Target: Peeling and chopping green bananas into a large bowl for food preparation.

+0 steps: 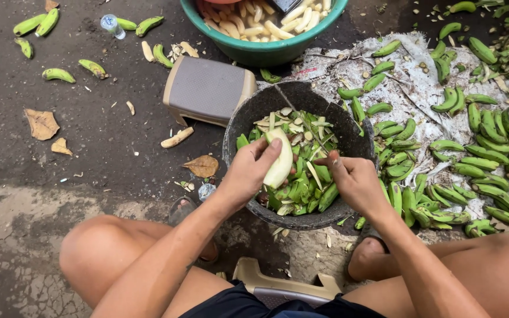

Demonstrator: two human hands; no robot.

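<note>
Head view, landmark: we take the dark round basin (349,126) as our reference; it sits between our knees and is heaped with green peels (301,191).
Left hand: our left hand (248,174) is over the near-left part of the basin, fingers curled closed around a peeled banana (280,160), thumb across its upper end.
Peeled banana: pale, smooth and held nearly upright above the peels, towards the basin's left half.
Right hand: our right hand (354,182) is over the basin's near-right rim, fingers pinched together at the tips; we think they grip a thin blade or a strip of peel, but we cannot tell which.
How it handles: we judge the banana light and fairly stiff, being unripe, yet slick with sap once bared, and liable to snap if bent.
Where to hold: a wrap around its lower half looks best to us, leaving the top end free.
Right of the basin: a pile of unpeeled green bananas (478,159) on a pale sheet.
Beyond the basin: a green tub (266,50) of peeled bananas, and a low grey stool (207,88) just left of the far rim.
</note>
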